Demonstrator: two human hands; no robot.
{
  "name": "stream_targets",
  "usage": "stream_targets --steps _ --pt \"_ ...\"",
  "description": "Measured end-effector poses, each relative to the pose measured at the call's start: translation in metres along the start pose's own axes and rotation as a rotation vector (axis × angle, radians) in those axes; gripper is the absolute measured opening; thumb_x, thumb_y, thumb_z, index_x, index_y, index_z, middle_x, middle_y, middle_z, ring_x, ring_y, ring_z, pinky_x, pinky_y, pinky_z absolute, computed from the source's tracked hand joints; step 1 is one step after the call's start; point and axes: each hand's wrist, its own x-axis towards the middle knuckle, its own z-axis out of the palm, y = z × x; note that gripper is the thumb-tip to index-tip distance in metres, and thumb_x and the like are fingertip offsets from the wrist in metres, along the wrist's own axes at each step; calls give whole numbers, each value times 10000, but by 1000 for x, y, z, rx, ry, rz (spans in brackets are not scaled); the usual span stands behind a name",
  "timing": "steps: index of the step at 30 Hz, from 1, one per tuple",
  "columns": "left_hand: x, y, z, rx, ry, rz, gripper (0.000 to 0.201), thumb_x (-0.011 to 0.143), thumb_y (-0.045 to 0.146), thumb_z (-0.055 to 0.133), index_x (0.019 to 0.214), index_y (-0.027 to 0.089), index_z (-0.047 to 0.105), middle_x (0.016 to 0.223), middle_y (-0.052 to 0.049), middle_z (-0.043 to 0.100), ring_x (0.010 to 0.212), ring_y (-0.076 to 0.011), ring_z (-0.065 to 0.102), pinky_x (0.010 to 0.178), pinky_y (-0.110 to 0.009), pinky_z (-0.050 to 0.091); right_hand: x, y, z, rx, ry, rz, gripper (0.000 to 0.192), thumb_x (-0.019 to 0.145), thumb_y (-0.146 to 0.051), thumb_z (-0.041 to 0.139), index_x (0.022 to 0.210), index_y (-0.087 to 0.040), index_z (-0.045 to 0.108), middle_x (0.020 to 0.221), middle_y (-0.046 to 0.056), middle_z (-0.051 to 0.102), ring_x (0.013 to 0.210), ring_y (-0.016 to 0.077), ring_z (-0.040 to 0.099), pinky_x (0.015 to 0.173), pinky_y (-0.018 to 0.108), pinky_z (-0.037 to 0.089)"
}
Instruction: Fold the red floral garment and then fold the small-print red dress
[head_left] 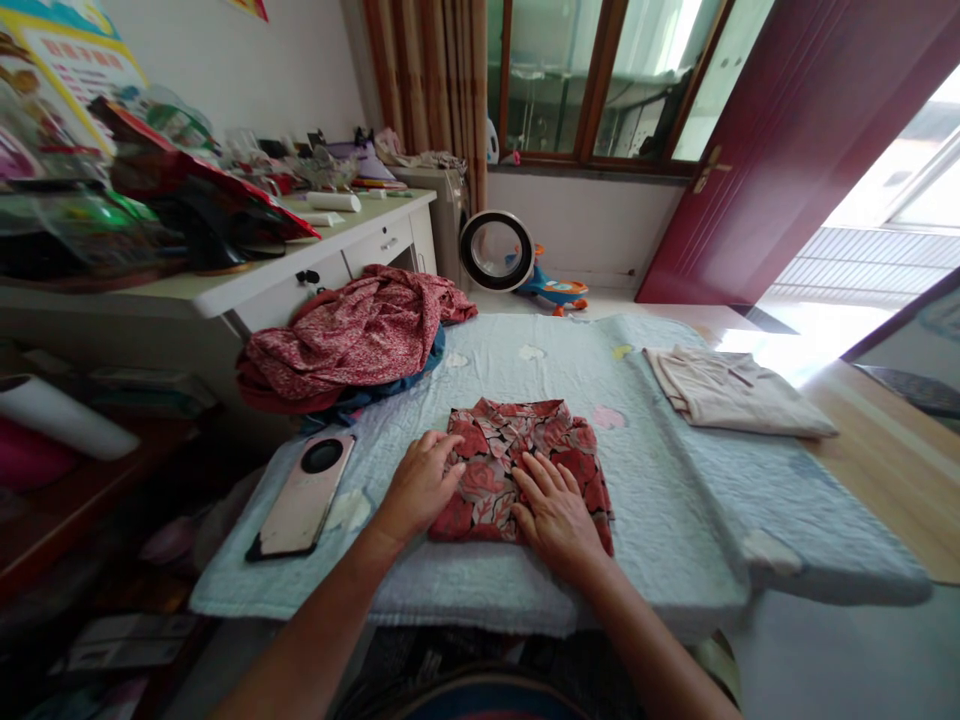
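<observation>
A red floral shirt (pixel 487 480) lies folded into a compact rectangle, its collar at the far edge, on a pale blue blanket (pixel 660 500). My left hand (pixel 424 480) rests at the shirt's left side, thumb and fingers apart, the fingertips touching the cloth. Flat on the shirt's middle, slightly to the right, lies my right hand (pixel 555 510) with its fingers stretched out. Left of my left hand is a phone (pixel 292 510) in a case with black corners, back side up.
Heaped red patterned clothing (pixel 360 335) sits at the blanket's far left. Folded beige clothing (pixel 739 390) lies on the right. A cluttered desk (pixel 277 280) borders the left side. Beyond the blanket are an open round washer door (pixel 496 252), a blue-orange ride-on toy (pixel 555 290) and a red door (pixel 739 170).
</observation>
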Motion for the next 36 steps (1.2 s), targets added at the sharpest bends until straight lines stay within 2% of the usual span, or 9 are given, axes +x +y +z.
stream_targets --steps 4,9,13,17,20,24,29,32,36 --pt "48 12 13 66 20 45 357 891 199 511 1235 159 597 1282 -109 595 1212 -238 541 1087 -359 389 0 0 0 4 12 -7 474 949 -391 520 1409 -274 528 1546 39 410 1438 261 327 1176 482 239" --pt "112 22 25 112 -109 -55 413 920 194 430 1310 141 555 1335 -145 582 1244 -226 543 1048 -325 402 0 -1 -1 15 14 -6 474 946 -387 524 1406 -274 533 1541 38 418 1434 262 335 1174 484 242" --pt "142 25 28 93 -202 -80 355 880 229 485 1179 139 654 1153 -139 696 1065 -233 642 887 -299 467 0 -1 -1 14 14 -5 483 940 -392 529 1410 -281 527 1545 28 413 1436 260 330 1178 481 235" --pt "153 25 30 35 -294 -32 226 771 306 623 886 150 738 820 -66 735 787 -202 657 684 -257 452 0 0 -1 19 7 4 480 947 -401 510 1411 -280 524 1550 32 404 1444 260 315 1179 479 225" --pt "156 23 31 -34 -343 -12 255 698 342 690 859 149 735 690 -21 695 660 -170 613 574 -237 405 0 0 -1 23 2 6 485 946 -404 511 1415 -283 518 1553 31 400 1447 258 310 1180 478 220" --pt "158 17 35 -125 -381 -7 265 663 303 686 865 135 718 657 2 668 609 -145 579 527 -221 383 0 -1 -1 25 3 7 490 940 -392 522 1416 -279 517 1549 34 406 1444 252 313 1182 475 217" --pt "157 13 34 -212 -428 23 269 730 359 616 839 132 712 693 -8 683 627 -143 594 563 -225 427 0 -1 -1 33 5 11 477 943 -395 516 1407 -284 527 1548 31 408 1441 257 318 1178 484 225" --pt "157 12 32 -192 -457 32 316 758 412 597 857 135 714 738 -10 700 640 -140 597 575 -221 434 0 -1 -2 34 13 3 484 938 -395 527 1409 -284 526 1543 37 416 1435 259 329 1176 485 234" --pt "162 13 33 -73 -473 32 243 738 337 608 824 142 725 708 -4 698 660 -139 590 580 -210 415 0 -1 -2 31 20 -2 490 934 -391 534 1410 -280 526 1540 43 420 1433 261 334 1173 483 240"
